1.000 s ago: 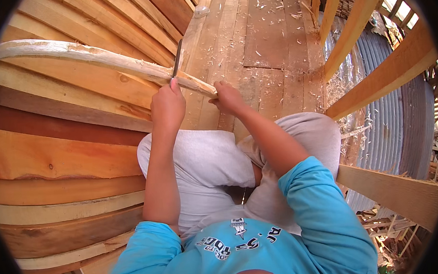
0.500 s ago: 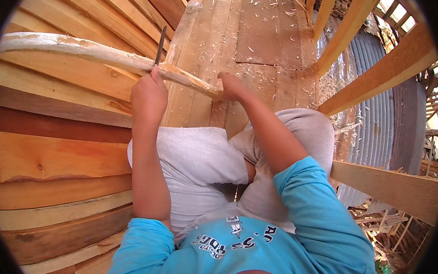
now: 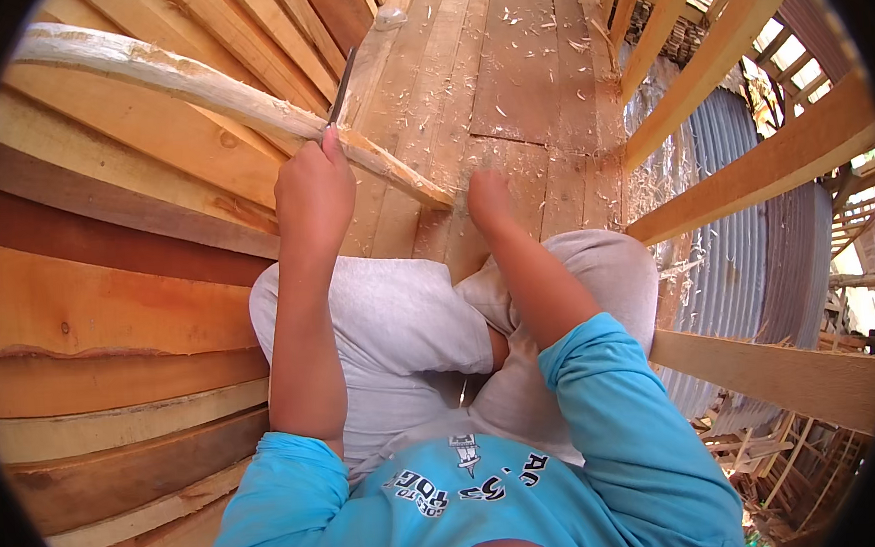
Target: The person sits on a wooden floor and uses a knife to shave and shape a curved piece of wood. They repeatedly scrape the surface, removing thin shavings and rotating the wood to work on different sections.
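Left fingers [image 3: 331, 146] grip a dark-bladed tool [image 3: 344, 84] at the pole [image 3: 211, 86]; I cannot tell if right fingers [image 3: 484, 179] are closed.

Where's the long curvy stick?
In the head view, the long curvy stick runs from the upper left, past the left hand, to an end just left of the right hand.

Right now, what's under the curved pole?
Boards show along both sides of the pole, and floorboards around its right end. What lies directly beneath it, or behind the left hand, is covered.
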The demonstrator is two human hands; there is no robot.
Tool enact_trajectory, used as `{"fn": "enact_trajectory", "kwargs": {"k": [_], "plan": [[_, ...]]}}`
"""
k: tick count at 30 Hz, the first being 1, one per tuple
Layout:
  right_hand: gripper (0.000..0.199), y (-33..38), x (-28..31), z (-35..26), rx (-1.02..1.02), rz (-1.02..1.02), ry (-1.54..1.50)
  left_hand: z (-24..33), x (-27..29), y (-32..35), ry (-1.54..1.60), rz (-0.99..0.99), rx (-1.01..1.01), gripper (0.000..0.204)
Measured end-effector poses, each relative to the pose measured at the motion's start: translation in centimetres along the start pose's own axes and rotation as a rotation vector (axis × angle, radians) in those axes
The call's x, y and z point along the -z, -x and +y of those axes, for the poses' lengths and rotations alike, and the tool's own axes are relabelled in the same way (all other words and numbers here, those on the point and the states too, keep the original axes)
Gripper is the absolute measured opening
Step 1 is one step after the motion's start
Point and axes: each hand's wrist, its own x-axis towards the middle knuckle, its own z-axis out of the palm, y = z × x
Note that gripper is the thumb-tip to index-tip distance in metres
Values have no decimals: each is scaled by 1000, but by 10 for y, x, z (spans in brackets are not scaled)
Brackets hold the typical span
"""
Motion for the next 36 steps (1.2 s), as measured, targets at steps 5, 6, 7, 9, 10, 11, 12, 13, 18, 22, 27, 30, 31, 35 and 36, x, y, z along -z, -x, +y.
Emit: {"fn": "enact_trajectory", "kwargs": {"k": [5, 6, 7, 9, 10, 11, 12, 13, 18, 22, 27, 30, 31, 35, 36], "plan": [[28, -23, -34, 47, -95, 501, -451, -23, -54, -1, 103, -244, -4, 53], [28, -33, -12, 45, -35, 248, -215, -28, -55, 4, 130, -222, 42, 53], [12, -55, -14, 83, -117, 533, -579, -11, -58, 4, 168, -205, -5, 52], [9, -50, 58, 53, -265, 333, -1396, -35, -47, 13, 197, -205, 64, 50], [5, -53, 99, 59, -45, 403, -1663, -40, -42, 16, 226, -184, 92, 48], [4, -73, 147, 89, -10, 573, -2012, -35, -48, 14, 262, -173, 61, 47], [17, -83, 198, 124, 358, 794, -1412, -32, -53, 11, 294, -169, 31, 46], [31, -88, 250, 164, 610, 1120, -841, -22, -51, 9, 323, -181, 27, 45], [30, 97, 397, -132, 1283, 436, -1112, -37, -46, 16, 341, -162, 113, 42], [31, 165, 411, -220, 1502, 178, -852, -45, -37, 22, 385, -132, 140, 45], [30, 104, 314, -139, 660, 307, -1092, -34, -18, 31, 506, -172, 138, 52], [25, 61, 218, -63, 308, 364, -1198, -25, -15, 35, 568, -173, 108, 55], [25, 48, 197, -46, 239, 297, -1119, -25, -25, 33, 566, -149, 90, 56], [48, 20, 144, 19, 38, 188, -560, -29, -33, 32, 618, -165, 36, 56], [54, 13, 135, 24, 15, 225, -345, -33, -20, 31, 567, -240, 53, 56]]}}
